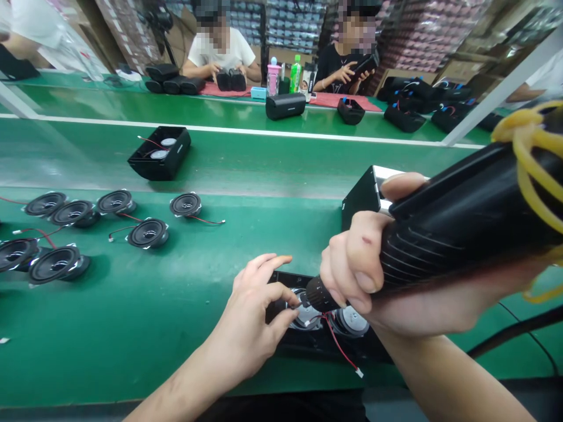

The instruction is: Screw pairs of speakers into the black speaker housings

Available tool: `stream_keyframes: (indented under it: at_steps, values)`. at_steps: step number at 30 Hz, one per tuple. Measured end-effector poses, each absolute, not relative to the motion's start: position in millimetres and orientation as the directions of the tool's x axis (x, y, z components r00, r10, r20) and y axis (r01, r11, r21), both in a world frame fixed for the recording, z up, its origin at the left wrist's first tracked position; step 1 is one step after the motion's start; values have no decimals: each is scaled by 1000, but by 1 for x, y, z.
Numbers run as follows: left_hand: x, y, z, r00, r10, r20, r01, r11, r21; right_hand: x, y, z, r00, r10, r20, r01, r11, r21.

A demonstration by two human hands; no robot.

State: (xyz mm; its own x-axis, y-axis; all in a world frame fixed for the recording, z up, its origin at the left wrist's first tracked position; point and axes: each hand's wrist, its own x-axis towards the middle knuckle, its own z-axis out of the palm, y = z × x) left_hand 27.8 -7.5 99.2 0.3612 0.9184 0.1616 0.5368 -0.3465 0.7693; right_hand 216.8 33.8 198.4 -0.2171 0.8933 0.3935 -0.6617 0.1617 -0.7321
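My right hand (360,269) is wrapped around a black electric screwdriver (457,217) with yellow bands at its rear. The driver slants down to the left, its nose over an open black speaker housing (334,346). At its tip, the thumb and index finger of my left hand (255,310) close in a pinch; whatever is between them is too small to make out. Inside the housing sit two round speaker drivers, the left one (310,319) partly hidden by the tool and the right one (352,321) beside it. A red wire (338,341) with a white plug hangs over the housing.
Several loose speaker drivers (148,232) lie on the green bench (145,340) at left. Another housing with drivers (160,153) stands farther back. A black box (363,193) is behind my right hand. Two people sit across the bench with bottles (295,75) and black speakers (285,106).
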Motion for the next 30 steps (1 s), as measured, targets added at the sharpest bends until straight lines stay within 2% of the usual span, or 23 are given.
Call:
stream_keyframes:
  at_steps: [9, 16, 23, 30]
  values:
    - [24, -11, 106, 404, 912, 68, 559, -305, 771, 217, 33, 199, -184, 885, 428, -631, 227, -742]
    - [32, -4, 104, 376, 926, -42, 750, -277, 601, 215, 41, 194, -177, 898, 403, -596, 228, -770]
    - [35, 14, 119, 426, 893, -144, 776, -279, 566, 205, 53, 178, -214, 908, 360, -468, 228, -854]
    - [38, 20, 124, 388, 897, -213, 823, -233, 519, 196, 57, 173, -212, 921, 326, -425, 214, -880]
